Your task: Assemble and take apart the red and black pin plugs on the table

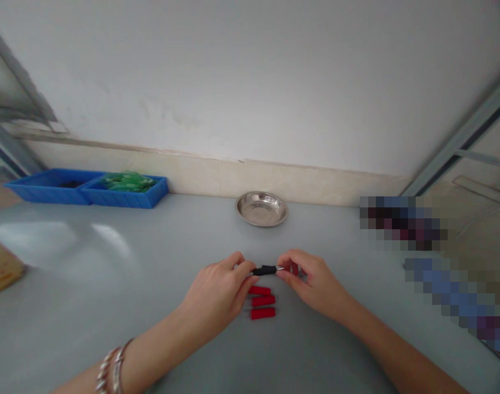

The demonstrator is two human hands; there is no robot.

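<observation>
Between my two hands, a small black cylindrical piece [265, 270] with a shiny tip at its right end is held level above the table. My left hand [223, 282] pinches its left end between thumb and fingers. At the right end, the thumb and forefinger of my right hand [309, 276] close on the shiny tip; a bit of something red shows inside that hand. Several red cylindrical pieces lie on the table just below my hands, among them a lower one [263, 313] and one above it [263, 301]. Thin pale ends stick out at their left.
A round metal dish [261, 209] stands near the wall, beyond my hands. At the back left are a blue bin [122, 198] with green pieces and another blue bin [48, 194] with dark contents. A yellowish object [3, 265] is at the left edge. Blurred blocks cover the right side.
</observation>
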